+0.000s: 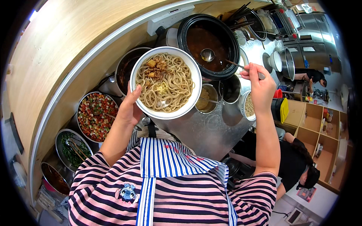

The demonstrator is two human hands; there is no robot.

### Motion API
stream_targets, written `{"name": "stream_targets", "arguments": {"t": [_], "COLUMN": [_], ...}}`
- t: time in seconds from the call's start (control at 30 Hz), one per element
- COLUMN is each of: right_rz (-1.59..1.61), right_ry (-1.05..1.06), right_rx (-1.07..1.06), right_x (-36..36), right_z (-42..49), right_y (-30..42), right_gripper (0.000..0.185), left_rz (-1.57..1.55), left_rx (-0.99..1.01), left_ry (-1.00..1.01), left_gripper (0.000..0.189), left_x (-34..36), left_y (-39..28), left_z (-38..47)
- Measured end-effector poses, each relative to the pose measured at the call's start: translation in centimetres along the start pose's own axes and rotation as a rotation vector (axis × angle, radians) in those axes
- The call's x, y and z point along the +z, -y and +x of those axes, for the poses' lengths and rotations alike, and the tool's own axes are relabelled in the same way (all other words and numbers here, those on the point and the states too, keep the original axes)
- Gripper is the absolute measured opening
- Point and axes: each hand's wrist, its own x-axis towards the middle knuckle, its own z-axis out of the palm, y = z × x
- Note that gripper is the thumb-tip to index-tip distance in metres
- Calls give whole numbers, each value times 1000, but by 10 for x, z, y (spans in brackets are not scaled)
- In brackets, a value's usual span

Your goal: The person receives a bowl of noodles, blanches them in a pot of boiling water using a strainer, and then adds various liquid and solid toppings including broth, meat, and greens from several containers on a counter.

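Note:
My left hand (129, 107) grips the left rim of a white bowl (197, 93) with dark rim lines. Cooked noodles (178, 84) fill it, topped by a brown chunky sauce (156, 67) and a small heap of yellow granules (162, 88). A little white powder or paste shows near the bowl's lower side. In my right hand (260, 80) is the handle of a metal ladle (208, 55). The ladle's round head rests in the dark brown broth (198, 39) of a black-rimmed pot (183, 36). The bowl is held up in front of this pot.
Left stand bowls of diced vegetables (97, 115) and chopped greens (72, 151). A dark-sauce pot (124, 70) is partly behind the noodle bowl. Nearby are a tin of tan powder (204, 100) and another noodle bowl (247, 106). One person (297, 161) bends at right; another (314, 77) is farther back.

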Motion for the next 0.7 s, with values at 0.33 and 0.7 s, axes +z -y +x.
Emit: {"name": "stream_targets", "arguments": {"t": [0.33, 0.7], "right_rz": [151, 145], "right_ry": [21, -68], "right_rx": [222, 186], "right_x": [-6, -35], "right_z": [12, 30], "right_y": [0, 23], "right_gripper": [27, 29], "left_rz": [18, 11], "left_rx": [24, 1], "left_ry": [-23, -32], "left_gripper": [60, 59], "left_x": [-1, 0], "left_y": [2, 1], "left_z": [2, 1]}}
